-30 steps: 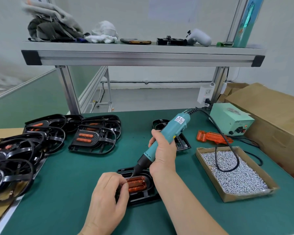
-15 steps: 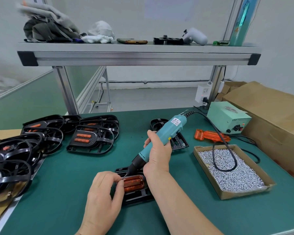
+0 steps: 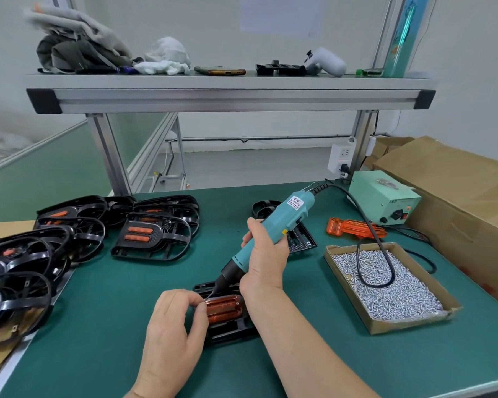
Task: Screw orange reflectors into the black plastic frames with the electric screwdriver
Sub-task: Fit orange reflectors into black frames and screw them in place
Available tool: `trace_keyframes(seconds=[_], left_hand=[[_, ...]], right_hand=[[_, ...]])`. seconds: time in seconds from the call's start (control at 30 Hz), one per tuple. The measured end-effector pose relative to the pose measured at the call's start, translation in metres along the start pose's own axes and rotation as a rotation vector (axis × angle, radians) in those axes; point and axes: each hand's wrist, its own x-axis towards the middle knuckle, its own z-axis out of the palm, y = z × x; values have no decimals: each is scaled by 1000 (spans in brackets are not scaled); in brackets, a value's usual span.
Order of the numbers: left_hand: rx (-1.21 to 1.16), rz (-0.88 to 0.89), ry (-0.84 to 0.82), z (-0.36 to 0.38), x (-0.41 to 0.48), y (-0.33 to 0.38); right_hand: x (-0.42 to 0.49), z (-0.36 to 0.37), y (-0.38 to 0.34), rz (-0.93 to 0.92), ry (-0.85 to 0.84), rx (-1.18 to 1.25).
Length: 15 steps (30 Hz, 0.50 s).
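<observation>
An orange reflector (image 3: 224,308) lies in a black plastic frame (image 3: 230,330) on the green mat in front of me. My right hand (image 3: 266,258) grips the teal electric screwdriver (image 3: 273,228), tilted, with its bit tip down at the reflector's left end. My left hand (image 3: 174,330) rests on the frame's left side, thumb and forefinger pinched together at the bit tip beside the reflector. Whether a screw sits between them is hidden.
Several finished frames (image 3: 153,235) with reflectors are piled at the left. A cardboard tray of screws (image 3: 385,285) stands at the right, the screwdriver's cable looped over it. Loose orange reflectors (image 3: 354,226), a green power supply (image 3: 384,201), another black frame (image 3: 299,239) and a cardboard box (image 3: 460,202) lie behind.
The scene has barely changed: both hands stay on the frame and screwdriver, with the bit tip kept at the reflector's left end; only my head shifted slightly.
</observation>
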Motion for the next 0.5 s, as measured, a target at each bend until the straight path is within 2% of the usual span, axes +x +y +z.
trace_keyframes(seconds=[0.5], left_hand=[[61, -44, 6, 3, 0, -3]], right_hand=[[-5, 7, 2, -11, -14, -9]])
